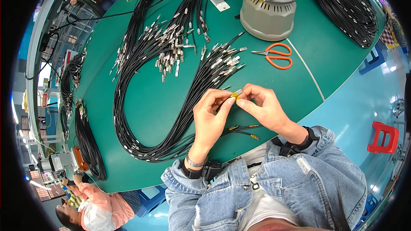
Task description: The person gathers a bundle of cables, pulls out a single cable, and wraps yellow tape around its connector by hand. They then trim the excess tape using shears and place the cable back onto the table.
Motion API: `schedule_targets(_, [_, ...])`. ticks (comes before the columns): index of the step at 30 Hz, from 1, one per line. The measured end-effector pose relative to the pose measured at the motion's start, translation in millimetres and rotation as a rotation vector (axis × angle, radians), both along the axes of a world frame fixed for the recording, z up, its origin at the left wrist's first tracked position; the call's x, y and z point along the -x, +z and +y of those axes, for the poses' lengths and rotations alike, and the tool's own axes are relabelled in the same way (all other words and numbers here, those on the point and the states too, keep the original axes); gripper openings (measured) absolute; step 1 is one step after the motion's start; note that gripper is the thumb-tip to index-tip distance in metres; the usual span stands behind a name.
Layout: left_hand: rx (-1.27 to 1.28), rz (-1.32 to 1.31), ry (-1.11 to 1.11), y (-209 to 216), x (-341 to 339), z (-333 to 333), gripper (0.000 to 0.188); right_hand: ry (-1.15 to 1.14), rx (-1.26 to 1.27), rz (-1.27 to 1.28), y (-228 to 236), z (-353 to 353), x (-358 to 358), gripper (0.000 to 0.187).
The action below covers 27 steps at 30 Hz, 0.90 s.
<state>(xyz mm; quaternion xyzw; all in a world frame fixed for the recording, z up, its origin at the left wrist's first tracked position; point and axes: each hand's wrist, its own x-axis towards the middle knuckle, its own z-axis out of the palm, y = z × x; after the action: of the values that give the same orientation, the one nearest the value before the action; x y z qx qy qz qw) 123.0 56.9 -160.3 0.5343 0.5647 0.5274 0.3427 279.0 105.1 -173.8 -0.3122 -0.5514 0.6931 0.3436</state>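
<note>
Between both hands, over the green table's near part, is the metal-tipped end of a black cable with yellow tape [235, 95] around it. My left hand [212, 108] pinches the cable just behind the connector. The thumb and forefinger of my right hand [262, 105] are closed at the yellow tape and metal tip. Just beyond my hands lie many black cables with silver connectors [222, 64], their bundle curving round to the left. A few cable ends with yellow tape [254, 137] rest below my hands, by the table's near edge.
Orange-handled scissors [279, 56] lie to the right on the green table [158, 102]. Behind them stands a grey round machine [268, 13]. More cable bundles lie at the far right [342, 8] and left [87, 141]. A red stool [383, 137] stands on the floor; a person [102, 205] sits at lower left.
</note>
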Motion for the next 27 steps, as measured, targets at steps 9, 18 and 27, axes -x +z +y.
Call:
schedule_targets(9, [-0.264, 0.519, 0.133, 2, -8, 0, 0.014, -0.025, 0.008, -0.01, 1, -1, 1, 0.01])
schedule_targets(18, [-0.187, 0.552, 0.102, 2, -13, -4, 0.004, -0.05, 0.035, -0.011, 2, -3, -1, 0.012])
schedule_targets(27, [-0.117, 0.506, 0.065, 4, -14, -5, 0.006, -0.063, 0.02, -0.061, 2, -2, -4, 0.012])
